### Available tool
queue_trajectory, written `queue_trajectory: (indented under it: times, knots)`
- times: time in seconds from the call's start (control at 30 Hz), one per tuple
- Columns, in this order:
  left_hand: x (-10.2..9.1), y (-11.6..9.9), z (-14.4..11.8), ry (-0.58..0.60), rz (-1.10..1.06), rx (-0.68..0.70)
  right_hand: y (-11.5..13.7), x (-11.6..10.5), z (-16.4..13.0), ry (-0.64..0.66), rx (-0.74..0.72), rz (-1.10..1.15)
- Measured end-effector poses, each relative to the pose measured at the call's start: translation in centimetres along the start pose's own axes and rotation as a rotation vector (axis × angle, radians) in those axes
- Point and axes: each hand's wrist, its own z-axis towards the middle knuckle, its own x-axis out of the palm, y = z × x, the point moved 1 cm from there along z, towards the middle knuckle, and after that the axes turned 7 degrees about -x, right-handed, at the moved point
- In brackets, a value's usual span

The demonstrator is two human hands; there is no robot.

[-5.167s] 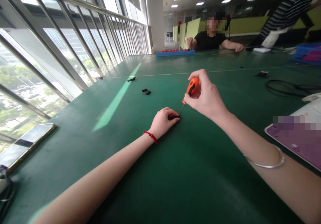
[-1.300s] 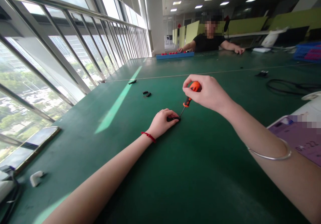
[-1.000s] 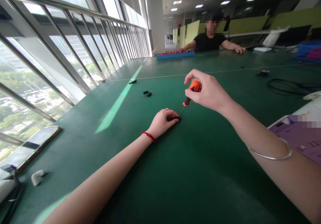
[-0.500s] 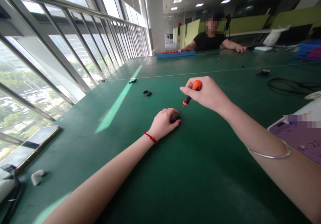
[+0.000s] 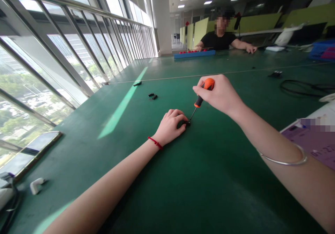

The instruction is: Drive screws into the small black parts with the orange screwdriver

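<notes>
My right hand (image 5: 221,92) is closed around the orange and black handle of a screwdriver (image 5: 199,100). Its thin metal shaft slants down to the left, and the tip meets or nearly meets a small black part (image 5: 186,123). Thumb and fingers of my left hand (image 5: 172,125) pinch that part against the green tabletop (image 5: 167,185). Much of the part is hidden by the fingers, so its exact kind cannot be made out.
Small black pieces (image 5: 154,96) lie beyond my left hand, with another black piece (image 5: 137,83) farther off. Left are a phone (image 5: 36,153) and a white earbud (image 5: 36,185). A black cable (image 5: 300,89) lies right. Across the table, a person (image 5: 221,38) sits near a blue tray (image 5: 195,55).
The screwdriver and my right hand have shifted slightly right and up, its tip now at the part's right end. The blue tray across the table has slid right.
</notes>
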Motion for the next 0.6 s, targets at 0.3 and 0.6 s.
queue_trajectory:
  times: [0.3,0.6]
  knots:
    - [0.00,0.06,0.05,-0.014,-0.068,-0.064,-0.21,0.28,-0.05,0.035,0.040,-0.021]
    - [-0.06,0.13,0.10,-0.014,-0.101,-0.071,-0.44,0.32,-0.06,0.072,0.041,0.012]
